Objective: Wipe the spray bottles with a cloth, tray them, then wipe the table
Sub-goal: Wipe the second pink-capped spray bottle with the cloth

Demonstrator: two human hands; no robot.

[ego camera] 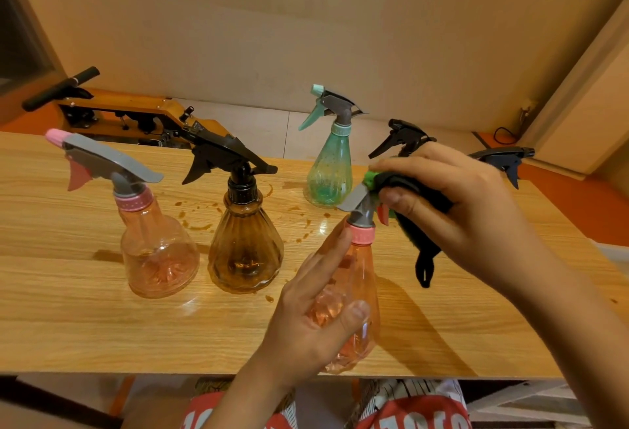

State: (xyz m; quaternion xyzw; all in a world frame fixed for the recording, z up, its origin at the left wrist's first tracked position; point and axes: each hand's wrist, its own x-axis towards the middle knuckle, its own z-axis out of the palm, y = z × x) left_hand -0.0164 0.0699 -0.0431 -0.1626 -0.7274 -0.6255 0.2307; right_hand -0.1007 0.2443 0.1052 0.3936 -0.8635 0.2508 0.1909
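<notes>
Left hand [316, 313]: grasps the belly of the pink bottle [360, 279], thumb on the near side and fingers curled round it.
Pink bottle: tilted, at the near right of the worktop [102, 326], close to its near edge.
Right hand [456, 211]: pinches a dark cloth [408, 187] against the grey spray head [357, 200]; a loose end hangs below.
Step in hand: wiping the head, judged from the grip.
Good practice: brace the belly firmly, work the cloth round the nozzle, trigger and collar, then down the sides; keep the dangling end clear of the spills [197, 221].
Waiting bottles: a second pink one [156, 251] and an amber one [245, 245] at left, a green one [328, 170] farther off.
Tray: not in view.
</notes>
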